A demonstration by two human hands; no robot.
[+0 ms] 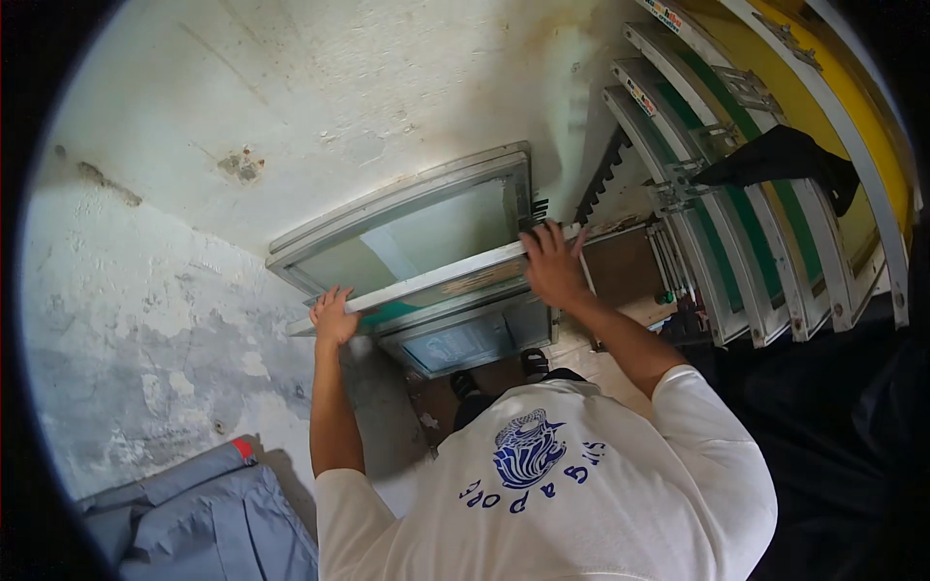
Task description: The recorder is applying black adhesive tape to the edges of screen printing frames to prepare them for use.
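Note:
My left hand (334,315) grips the left end of the top bar of a metal-framed printing screen (441,279) with green mesh. My right hand (550,263) grips the same bar at its right end. The screen stands upright in front of me, close to a stained white wall (242,116). Behind it a larger grey-framed screen (417,208) leans on the wall. A smaller framed screen (465,341) stands lower, in front of the one I hold, near my black shoes (533,361).
On the right a rack holds several upright screens (765,242) with green and yellow mesh, and a black cloth (785,157) hangs over them. A grey folded cloth (194,513) lies at the lower left. My white printed shirt (562,484) fills the lower middle.

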